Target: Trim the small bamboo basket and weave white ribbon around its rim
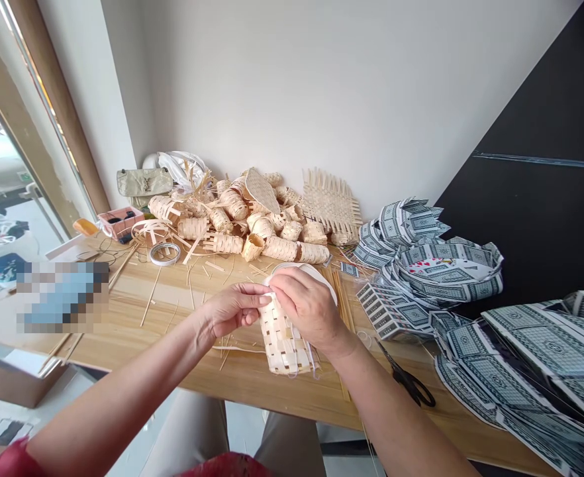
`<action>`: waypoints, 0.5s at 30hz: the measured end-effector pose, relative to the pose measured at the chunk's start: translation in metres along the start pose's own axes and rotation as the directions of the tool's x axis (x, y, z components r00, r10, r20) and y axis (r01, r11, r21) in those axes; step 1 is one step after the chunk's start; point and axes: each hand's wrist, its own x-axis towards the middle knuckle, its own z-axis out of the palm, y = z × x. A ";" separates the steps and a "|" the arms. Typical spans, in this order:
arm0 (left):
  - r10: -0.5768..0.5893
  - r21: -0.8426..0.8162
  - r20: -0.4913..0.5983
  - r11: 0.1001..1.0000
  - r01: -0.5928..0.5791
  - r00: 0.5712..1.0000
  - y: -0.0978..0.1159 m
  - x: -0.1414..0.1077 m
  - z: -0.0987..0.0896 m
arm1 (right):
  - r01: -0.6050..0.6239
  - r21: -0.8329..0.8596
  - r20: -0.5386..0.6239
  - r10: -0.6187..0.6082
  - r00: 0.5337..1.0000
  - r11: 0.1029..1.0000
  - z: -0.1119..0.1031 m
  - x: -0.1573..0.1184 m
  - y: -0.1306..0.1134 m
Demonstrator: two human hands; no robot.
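Note:
A small woven basket point(283, 344) of pale flat strips is held up over the front of the table, its checkered weave facing me. My left hand point(237, 308) pinches the basket's upper left edge between thumb and fingers. Against its upper right side, my right hand point(309, 308) is closed, its fingertips meeting the left ones at the rim. Thin white thread hangs by the basket's lower end. Whatever the fingertips pinch at the rim is too small to make out. Behind the right hand lies a white round thing point(328, 279), partly hidden.
Several woven tubes point(232, 202) are heaped by the wall with a flat woven mat point(332, 202). A tape roll point(165, 254) lies left. Black scissors point(411, 384) are right of my forearm, beside folded playing-card pieces point(500, 358). Thin sticks point(342, 298) lie on the table point(202, 371).

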 end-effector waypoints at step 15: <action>0.002 0.008 -0.002 1.000 -0.002 1.000 0.000 -0.001 0.000 | -0.015 -0.021 0.042 0.015 0.999 1.000 -0.002 0.000 -0.001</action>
